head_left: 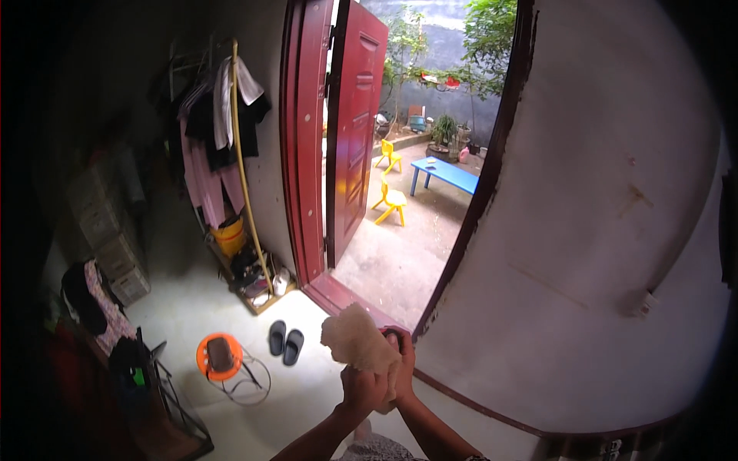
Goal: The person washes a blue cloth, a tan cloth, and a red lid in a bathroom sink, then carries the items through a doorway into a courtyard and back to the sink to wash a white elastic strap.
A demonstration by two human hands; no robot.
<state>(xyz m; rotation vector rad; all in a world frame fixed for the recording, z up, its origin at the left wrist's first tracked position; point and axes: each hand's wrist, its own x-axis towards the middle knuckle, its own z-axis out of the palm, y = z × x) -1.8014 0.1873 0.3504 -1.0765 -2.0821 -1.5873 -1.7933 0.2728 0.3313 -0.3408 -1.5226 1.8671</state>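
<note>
- Our left grip is closed around a crumpled beige cloth, most of which sticks up just above that grip, with a lower part showing between it and the right one
- Our right grip is just beside the left, fingers bent; part of it is hidden, so we cannot tell what it is closed on
- Left of both grips we see an orange stool with a brown bag on top
- Ahead and to the left of the grips, nearer than the stool, lies a pair of dark slippers
- Ahead of the grips a red door stands open; well beyond it are yellow chairs and a low blue desk
- Far left of the grips we have stacked boxes, too dim for us to read any label or writing
</note>
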